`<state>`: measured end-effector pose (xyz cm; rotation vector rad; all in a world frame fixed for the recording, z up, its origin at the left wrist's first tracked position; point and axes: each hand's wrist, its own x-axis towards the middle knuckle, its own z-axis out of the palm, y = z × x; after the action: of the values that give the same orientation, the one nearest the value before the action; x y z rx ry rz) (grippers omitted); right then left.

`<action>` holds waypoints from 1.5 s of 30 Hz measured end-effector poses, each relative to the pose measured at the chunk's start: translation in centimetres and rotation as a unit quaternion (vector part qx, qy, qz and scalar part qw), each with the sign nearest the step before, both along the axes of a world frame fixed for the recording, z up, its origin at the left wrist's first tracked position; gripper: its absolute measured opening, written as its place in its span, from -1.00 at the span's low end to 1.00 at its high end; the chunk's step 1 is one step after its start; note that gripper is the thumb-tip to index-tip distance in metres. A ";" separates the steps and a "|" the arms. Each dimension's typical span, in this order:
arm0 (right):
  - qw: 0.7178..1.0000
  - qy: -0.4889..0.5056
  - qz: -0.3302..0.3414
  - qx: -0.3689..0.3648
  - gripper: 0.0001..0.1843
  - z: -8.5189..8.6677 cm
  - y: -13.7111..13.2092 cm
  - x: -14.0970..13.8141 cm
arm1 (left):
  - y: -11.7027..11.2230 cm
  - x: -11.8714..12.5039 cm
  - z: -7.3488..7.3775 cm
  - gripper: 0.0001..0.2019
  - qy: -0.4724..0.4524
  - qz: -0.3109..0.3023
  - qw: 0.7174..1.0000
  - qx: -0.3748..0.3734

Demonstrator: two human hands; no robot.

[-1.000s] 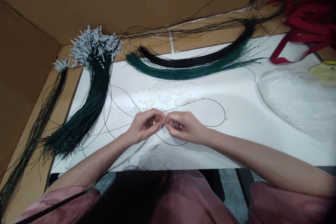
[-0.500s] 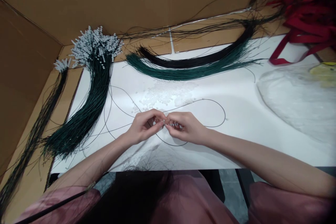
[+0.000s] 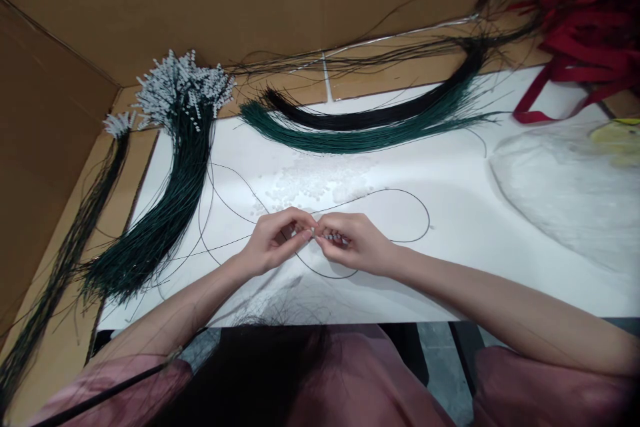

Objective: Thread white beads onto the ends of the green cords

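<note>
My left hand (image 3: 277, 238) and my right hand (image 3: 354, 241) meet fingertip to fingertip over the white board (image 3: 460, 233). Both pinch at a thin dark wire (image 3: 429, 213), which loops out to the right and below the hands. A few small white beads (image 3: 334, 237) show on the wire inside the curl of my right hand. What exactly lies between the fingertips is too small to make out. Just beyond the hands, loose white beads (image 3: 305, 180) are scattered on the board.
A bundle of green wires tipped with white beads (image 3: 187, 153) lies at left, a thinner bundle (image 3: 100, 177) beside it. Green wires (image 3: 350, 140) and black wires (image 3: 345, 121) curve across the back. Red ribbon (image 3: 585, 47) and a clear plastic bag (image 3: 570, 187) lie right. Cardboard walls (image 3: 280, 0) enclose the back.
</note>
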<state>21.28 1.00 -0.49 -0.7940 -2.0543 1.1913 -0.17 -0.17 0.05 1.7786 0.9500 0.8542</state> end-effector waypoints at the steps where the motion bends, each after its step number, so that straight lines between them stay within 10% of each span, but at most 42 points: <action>1: 1.000 0.001 0.000 0.001 -0.92 0.0 0.0 0.0 | 0.0 0.0 0.0 -0.88 -0.001 0.002 1.000 0.002; 45: 0.999 0.023 -0.026 0.010 -0.93 -0.6 -0.1 -0.1 | 0.0 0.1 -0.6 -0.85 -0.022 0.011 1.000 0.009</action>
<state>21.20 0.92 -1.06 -0.7982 -1.9925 1.1491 -0.10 -0.21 -0.50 1.7609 0.9366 0.9147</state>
